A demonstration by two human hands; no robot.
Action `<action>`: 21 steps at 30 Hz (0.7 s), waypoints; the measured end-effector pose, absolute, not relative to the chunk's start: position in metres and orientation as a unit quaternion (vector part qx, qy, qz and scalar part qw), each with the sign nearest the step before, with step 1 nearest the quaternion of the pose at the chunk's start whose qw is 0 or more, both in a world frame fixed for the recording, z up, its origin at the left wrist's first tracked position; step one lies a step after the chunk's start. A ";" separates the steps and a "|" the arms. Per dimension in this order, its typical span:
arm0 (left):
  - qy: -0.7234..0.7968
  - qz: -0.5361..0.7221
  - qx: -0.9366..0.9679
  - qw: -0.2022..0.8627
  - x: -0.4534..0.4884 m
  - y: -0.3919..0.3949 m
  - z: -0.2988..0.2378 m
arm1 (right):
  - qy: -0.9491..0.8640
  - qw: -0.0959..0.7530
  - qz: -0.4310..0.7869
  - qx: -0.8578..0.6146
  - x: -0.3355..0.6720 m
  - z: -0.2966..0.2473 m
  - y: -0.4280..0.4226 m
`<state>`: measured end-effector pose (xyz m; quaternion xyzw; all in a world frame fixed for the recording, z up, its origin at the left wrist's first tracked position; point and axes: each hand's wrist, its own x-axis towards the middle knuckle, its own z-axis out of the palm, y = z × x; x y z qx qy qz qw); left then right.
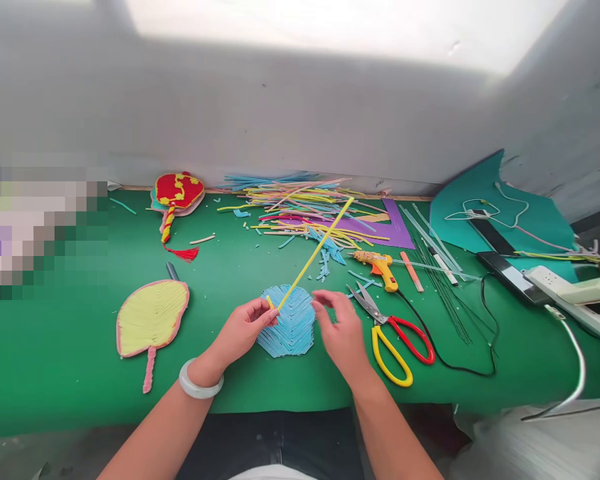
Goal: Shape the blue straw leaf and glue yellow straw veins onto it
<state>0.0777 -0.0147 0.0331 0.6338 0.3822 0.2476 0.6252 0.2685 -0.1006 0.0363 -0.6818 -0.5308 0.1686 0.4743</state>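
Green table (55, 360), your seat at the near edge. Teal sheet (510, 200) at the far right corner. Loose strip pile (305, 207) along the far edge, centre. Yellow leaf fan (150, 317) lies flat, left of centre.

Blue woven panel (293, 327) sits flat by the near edge, centre, between your hands. Left hand (240, 330) is pinched on the low end of the yellow strip (320, 243), right over the panel's top left. Right hand (343, 333) has its fingertips at the panel's right edge, apart from the left. Can't tell if it grips or just steadies.

Scissors (395, 337) are just beside your right hand, and the glue gun (377, 263) is beyond them. The strip runs up and away toward the pile with its far end in the air.

My read is that you're lining the strip up on the panel. Pin the panel flat with the right hand. Keep the pinch low on the strip, since the long free end will swing. Match its angle to the weave before pressing down. Keep your wrist off the gun's cord.
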 end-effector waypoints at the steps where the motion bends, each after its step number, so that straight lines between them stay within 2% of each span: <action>1: 0.381 0.252 0.625 0.633 0.078 -0.015 0.034 | -0.521 0.466 0.119 -0.706 0.279 0.035 -0.115; 5: 0.380 0.272 0.599 0.650 0.076 -0.016 0.034 | -0.494 0.353 -0.025 -0.794 0.339 0.012 -0.177; 7: 0.377 0.282 0.595 0.652 0.076 -0.017 0.034 | -0.492 0.275 -0.017 -0.826 0.367 -0.005 -0.201; 9: 0.373 0.292 0.593 0.651 0.075 -0.017 0.033 | -0.492 0.231 0.009 -0.839 0.388 -0.020 -0.217; 13: 0.371 0.302 0.601 0.641 0.075 -0.016 0.031 | -0.481 0.209 0.043 -0.850 0.406 -0.027 -0.219; 17: 0.371 0.306 0.603 0.637 0.075 -0.015 0.027 | -0.470 0.202 0.146 -0.847 0.406 -0.017 -0.208; 21: 0.368 0.313 0.599 0.639 0.075 -0.014 0.024 | -0.445 0.179 0.179 -0.859 0.401 -0.006 -0.209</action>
